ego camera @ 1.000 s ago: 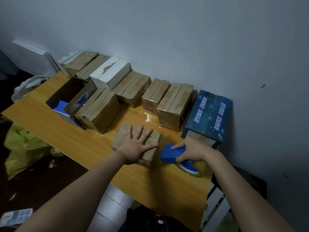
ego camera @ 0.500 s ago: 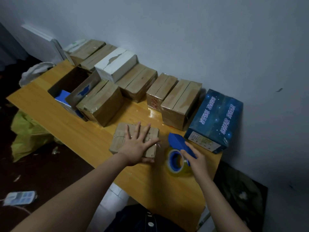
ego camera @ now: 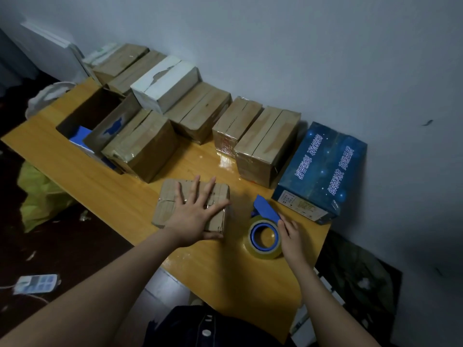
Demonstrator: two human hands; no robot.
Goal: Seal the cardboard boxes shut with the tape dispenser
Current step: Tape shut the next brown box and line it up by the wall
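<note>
Left hand (ego camera: pixel 195 216) flat, fingers spread, on small box (ego camera: pixel 165 204); right hand (ego camera: pixel 292 239) touches tape dispenser (ego camera: pixel 266 211), grip unclear; white lettering on blue box (ego camera: pixel 323 169) unreadable.

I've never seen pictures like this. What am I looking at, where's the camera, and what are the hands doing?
No machine here: a person works bare-handed, and the one camera sits on their head, looking down. The left hand lies flat on a small box on a wooden table. The right hand touches a tape dispenser beside it; whether it grips is unclear. Brown boxes line the wall, with a blue box at the right end and an open box to the left.
</note>
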